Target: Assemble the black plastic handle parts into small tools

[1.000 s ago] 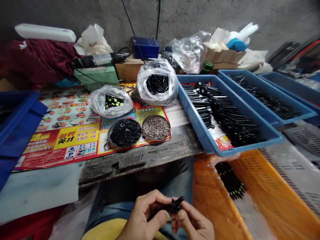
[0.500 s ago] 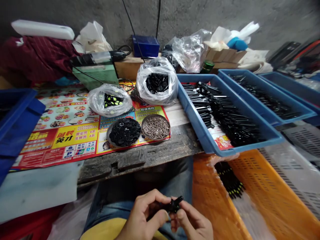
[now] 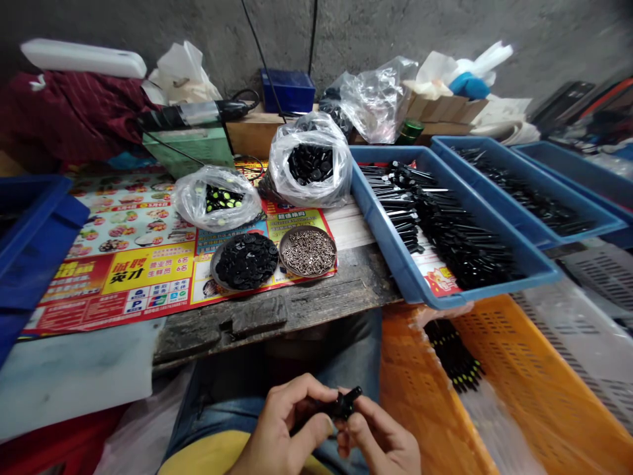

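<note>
Low in front of me, over my lap, both hands meet around a small black plastic part with a short tube-like end. My left hand pinches it from the left between thumb and fingers. From the right, the fingertips of my right hand close on the same part. Most of the part is covered by the fingers. Beyond the hands, on the bench, sit a dish of black discs and a dish of small metal screws.
A blue tray of long black pieces stands to the right, with another blue tray beyond. Below it, an orange crate holds yellow-tipped black pieces. Plastic bags of black parts and an electric screwdriver lie further back.
</note>
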